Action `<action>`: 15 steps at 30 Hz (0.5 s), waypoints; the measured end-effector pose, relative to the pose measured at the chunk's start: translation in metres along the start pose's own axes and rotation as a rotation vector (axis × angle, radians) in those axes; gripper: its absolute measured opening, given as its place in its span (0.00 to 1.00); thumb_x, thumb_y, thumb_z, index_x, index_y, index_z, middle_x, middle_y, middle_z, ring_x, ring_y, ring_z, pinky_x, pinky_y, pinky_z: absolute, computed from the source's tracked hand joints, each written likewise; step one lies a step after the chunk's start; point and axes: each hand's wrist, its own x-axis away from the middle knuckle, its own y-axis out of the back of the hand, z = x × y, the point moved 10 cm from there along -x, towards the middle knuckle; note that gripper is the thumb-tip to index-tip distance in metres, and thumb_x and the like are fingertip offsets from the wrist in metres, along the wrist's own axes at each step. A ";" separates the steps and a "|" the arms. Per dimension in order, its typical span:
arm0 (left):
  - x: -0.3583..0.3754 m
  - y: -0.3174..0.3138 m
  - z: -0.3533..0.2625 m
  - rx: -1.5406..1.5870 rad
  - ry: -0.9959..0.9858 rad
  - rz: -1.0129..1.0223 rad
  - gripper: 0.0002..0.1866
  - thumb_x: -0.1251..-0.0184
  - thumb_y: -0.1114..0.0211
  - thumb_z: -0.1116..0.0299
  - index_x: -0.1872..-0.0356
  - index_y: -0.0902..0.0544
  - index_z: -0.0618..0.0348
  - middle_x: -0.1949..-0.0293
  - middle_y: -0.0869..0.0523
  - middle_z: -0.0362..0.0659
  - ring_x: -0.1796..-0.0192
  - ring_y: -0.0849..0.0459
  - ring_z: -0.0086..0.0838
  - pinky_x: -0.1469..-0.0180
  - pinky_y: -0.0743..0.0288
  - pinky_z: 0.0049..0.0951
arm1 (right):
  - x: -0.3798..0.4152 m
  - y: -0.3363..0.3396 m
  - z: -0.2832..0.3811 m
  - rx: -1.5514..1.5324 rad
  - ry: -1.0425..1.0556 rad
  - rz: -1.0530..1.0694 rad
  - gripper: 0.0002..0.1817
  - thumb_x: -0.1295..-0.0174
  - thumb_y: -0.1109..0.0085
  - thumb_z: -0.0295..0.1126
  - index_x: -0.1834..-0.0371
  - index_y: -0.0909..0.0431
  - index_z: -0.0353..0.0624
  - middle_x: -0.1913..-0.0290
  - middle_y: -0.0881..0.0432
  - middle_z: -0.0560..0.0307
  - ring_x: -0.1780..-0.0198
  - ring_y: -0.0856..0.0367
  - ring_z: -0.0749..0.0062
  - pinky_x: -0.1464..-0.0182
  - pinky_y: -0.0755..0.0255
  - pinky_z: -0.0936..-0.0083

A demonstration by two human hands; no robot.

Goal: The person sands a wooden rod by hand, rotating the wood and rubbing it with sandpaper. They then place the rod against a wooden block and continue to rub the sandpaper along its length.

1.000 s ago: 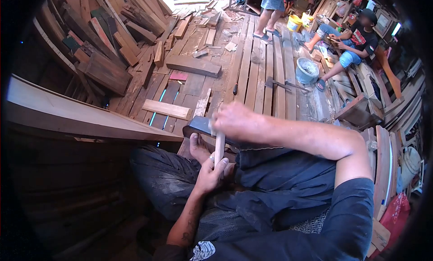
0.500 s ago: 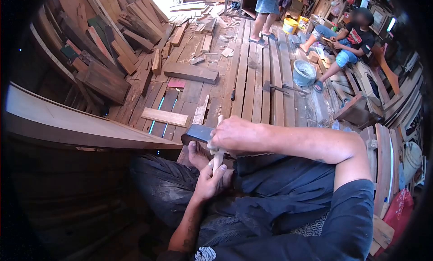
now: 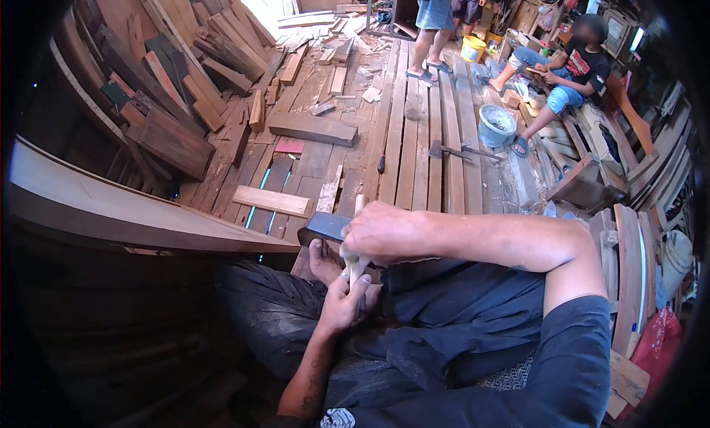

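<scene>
A slim, pale wooden stick [image 3: 355, 269] stands tilted in front of my lap. My left hand [image 3: 342, 302] is closed round its lower end, the thumb lying along it. Higher up, my right hand [image 3: 381, 232] is wrapped in a fist over the same stick, whose top end shows just above the knuckles. Something pale and crumpled shows under the right fingers, against the stick; its kind I cannot make out. Beside the right hand is a dark block [image 3: 324, 226], just above my bare foot [image 3: 324, 261].
A long pale board [image 3: 140, 206] runs along my left. On the slatted floor lie a short plank [image 3: 272, 201], a thick beam [image 3: 313, 128] and an axe-like tool [image 3: 448, 151]. A grey bucket [image 3: 497, 125] stands near a seated person [image 3: 580, 69]; another person's legs [image 3: 429, 39] are behind.
My right hand has shifted slightly down along the stick, and the crumpled pale material has moved down with it. My left hand keeps its hold. The standing person has shifted a little.
</scene>
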 end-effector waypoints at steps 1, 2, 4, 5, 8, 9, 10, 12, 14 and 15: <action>0.000 0.002 -0.001 0.004 -0.002 -0.015 0.14 0.17 0.37 0.63 0.44 0.18 0.65 0.58 0.17 0.35 0.55 0.21 0.18 0.50 0.25 0.24 | -0.003 -0.001 -0.009 0.032 -0.030 0.019 0.04 0.43 0.34 0.30 0.67 0.12 0.46 0.64 0.11 0.53 0.57 0.08 0.53 0.60 0.16 0.56; -0.001 0.003 0.001 -0.010 0.001 -0.016 0.14 0.17 0.37 0.63 0.44 0.18 0.64 0.59 0.17 0.34 0.56 0.22 0.18 0.51 0.25 0.24 | -0.004 0.004 -0.021 0.056 -0.054 -0.018 0.04 0.43 0.34 0.30 0.67 0.12 0.46 0.64 0.11 0.54 0.58 0.08 0.53 0.61 0.16 0.56; -0.002 0.004 0.003 -0.040 0.004 -0.010 0.13 0.17 0.37 0.64 0.45 0.17 0.64 0.60 0.17 0.34 0.58 0.22 0.17 0.52 0.25 0.24 | 0.001 0.008 -0.047 0.108 -0.112 -0.094 0.04 0.44 0.34 0.31 0.66 0.12 0.47 0.63 0.12 0.54 0.59 0.08 0.54 0.62 0.16 0.56; -0.001 0.004 0.005 -0.028 0.040 -0.011 0.13 0.17 0.37 0.64 0.45 0.17 0.64 0.60 0.17 0.34 0.58 0.22 0.17 0.53 0.25 0.24 | -0.001 0.002 -0.045 0.172 -0.112 -0.110 0.05 0.43 0.34 0.31 0.64 0.13 0.47 0.62 0.12 0.55 0.59 0.08 0.54 0.61 0.15 0.57; 0.002 0.002 0.004 0.004 0.083 -0.004 0.13 0.17 0.37 0.64 0.46 0.17 0.64 0.62 0.17 0.33 0.61 0.23 0.16 0.57 0.26 0.24 | -0.001 -0.005 -0.016 0.081 -0.016 -0.026 0.07 0.44 0.33 0.30 0.63 0.13 0.45 0.61 0.12 0.54 0.58 0.08 0.53 0.60 0.15 0.57; 0.002 0.001 0.004 0.008 0.057 0.000 0.13 0.17 0.37 0.64 0.46 0.17 0.64 0.62 0.17 0.33 0.62 0.23 0.15 0.58 0.27 0.23 | 0.002 -0.001 0.002 0.001 0.041 0.014 0.07 0.45 0.33 0.29 0.63 0.14 0.43 0.62 0.12 0.53 0.58 0.09 0.51 0.59 0.15 0.57; 0.002 0.002 0.005 0.012 0.033 0.002 0.13 0.17 0.37 0.64 0.46 0.17 0.64 0.63 0.17 0.32 0.63 0.24 0.14 0.59 0.27 0.23 | 0.002 0.001 0.016 -0.041 0.100 -0.025 0.06 0.45 0.32 0.28 0.65 0.15 0.41 0.62 0.13 0.52 0.59 0.09 0.51 0.60 0.15 0.56; 0.000 0.005 0.011 -0.032 0.013 0.020 0.13 0.16 0.38 0.63 0.45 0.18 0.63 0.67 0.18 0.33 0.69 0.24 0.15 0.66 0.28 0.22 | 0.002 0.000 0.030 -0.113 0.126 -0.018 0.06 0.44 0.33 0.28 0.65 0.16 0.41 0.63 0.14 0.51 0.58 0.09 0.52 0.60 0.15 0.56; 0.001 0.008 0.017 -0.018 0.040 0.032 0.14 0.15 0.39 0.62 0.44 0.19 0.63 0.72 0.19 0.34 0.75 0.24 0.16 0.72 0.30 0.22 | -0.001 0.006 0.023 -0.062 0.072 -0.099 0.06 0.44 0.33 0.28 0.63 0.16 0.41 0.63 0.14 0.51 0.58 0.09 0.51 0.60 0.15 0.56; 0.004 0.006 0.008 0.019 0.077 0.037 0.14 0.15 0.40 0.61 0.44 0.20 0.62 0.74 0.19 0.34 0.78 0.24 0.16 0.76 0.31 0.22 | -0.002 0.008 0.018 -0.037 0.045 -0.138 0.06 0.43 0.33 0.28 0.63 0.16 0.41 0.63 0.15 0.50 0.58 0.09 0.51 0.61 0.15 0.56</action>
